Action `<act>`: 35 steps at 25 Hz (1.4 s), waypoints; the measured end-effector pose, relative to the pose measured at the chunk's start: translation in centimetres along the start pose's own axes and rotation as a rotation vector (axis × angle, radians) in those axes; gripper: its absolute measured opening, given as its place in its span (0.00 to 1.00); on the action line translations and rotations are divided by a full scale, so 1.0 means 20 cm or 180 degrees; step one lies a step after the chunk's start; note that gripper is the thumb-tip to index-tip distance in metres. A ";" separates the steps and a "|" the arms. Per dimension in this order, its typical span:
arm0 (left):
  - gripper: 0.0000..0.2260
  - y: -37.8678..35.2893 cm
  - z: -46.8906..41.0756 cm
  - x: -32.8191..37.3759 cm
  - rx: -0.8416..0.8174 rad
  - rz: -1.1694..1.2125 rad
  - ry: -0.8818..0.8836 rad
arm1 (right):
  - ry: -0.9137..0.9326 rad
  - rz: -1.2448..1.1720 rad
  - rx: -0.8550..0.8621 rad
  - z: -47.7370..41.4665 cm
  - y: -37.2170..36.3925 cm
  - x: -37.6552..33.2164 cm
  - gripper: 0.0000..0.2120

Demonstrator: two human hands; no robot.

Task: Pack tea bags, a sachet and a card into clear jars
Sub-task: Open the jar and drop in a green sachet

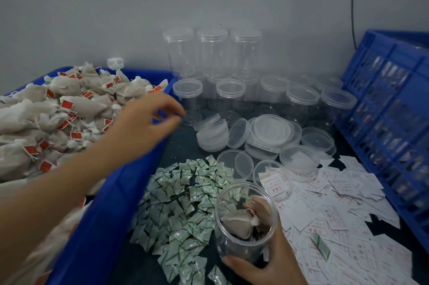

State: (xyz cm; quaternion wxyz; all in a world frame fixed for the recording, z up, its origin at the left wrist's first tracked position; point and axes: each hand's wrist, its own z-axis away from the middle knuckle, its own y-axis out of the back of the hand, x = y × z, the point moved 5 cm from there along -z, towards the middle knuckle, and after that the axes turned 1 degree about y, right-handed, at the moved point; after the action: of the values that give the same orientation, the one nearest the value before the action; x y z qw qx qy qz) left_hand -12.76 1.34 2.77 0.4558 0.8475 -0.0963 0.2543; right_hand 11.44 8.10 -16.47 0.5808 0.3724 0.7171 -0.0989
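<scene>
The right hand [271, 259] has its grip wrapped around the lower body of an open clear jar [228, 246]: thumb across the near side, fingers visible through the far wall. The jar is held just above the desk [185, 143] and tilted, mouth turned up toward the person, probably so the next bag can drop straight in. At least one tea bag [236, 222] lies inside with its tied white end to the right. Whether a sachet or card is in there too cannot be told. The left hand [148, 122] hangs over the right rim of the blue bin [109, 203], its grip narrow and loose, thumb near forefinger with nothing showing between them. It looks placed to pick from the heap of tea bags [58, 110] with red tags that fills the bin to the brim. The supplies sit within short reach of the jar: green-printed sachets [185, 191] are spread on the desk just left of it, and white cards [336, 203] are scattered to its right, one stray sachet [321, 246] lying on them. Behind, empty capped jars [212, 52] stand stacked against the wall, with loose lids [271, 131] piled in front of them. A blue crate [390, 110] leans at the far right, its contents too blurred to name.
</scene>
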 end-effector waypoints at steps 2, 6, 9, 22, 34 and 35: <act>0.06 0.13 -0.07 -0.33 0.0346 -0.0641 0.0779 | -0.0081 -0.0050 -0.0030 -0.02 0.00 -0.01 0.48; 0.16 0.17 0.16 -0.97 -0.0913 -0.2612 0.2211 | 0.0031 -0.0104 0.0066 -0.02 0.01 -0.04 0.45; 0.10 0.12 0.29 -1.11 -0.1107 -0.2921 0.1987 | 0.0190 0.0061 0.0081 -0.05 0.01 -0.08 0.42; 0.08 0.17 -0.03 -0.10 0.0137 0.0967 0.0859 | 0.0248 -0.0066 0.0091 -0.06 0.01 -0.08 0.40; 0.05 0.02 -0.05 0.08 -0.0530 0.0671 0.0181 | -0.0105 -0.0085 0.0237 -0.02 0.00 0.01 0.48; 0.05 0.08 -0.09 -0.06 -0.0135 0.0325 0.0414 | -0.0096 -0.0088 0.0208 -0.02 0.00 0.00 0.48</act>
State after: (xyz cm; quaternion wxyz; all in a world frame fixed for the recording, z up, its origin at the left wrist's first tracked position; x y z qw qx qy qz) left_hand -15.07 1.86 4.09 0.4654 0.8133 -0.1150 0.3297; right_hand 11.04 8.33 -16.39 0.5777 0.3797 0.7097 -0.1358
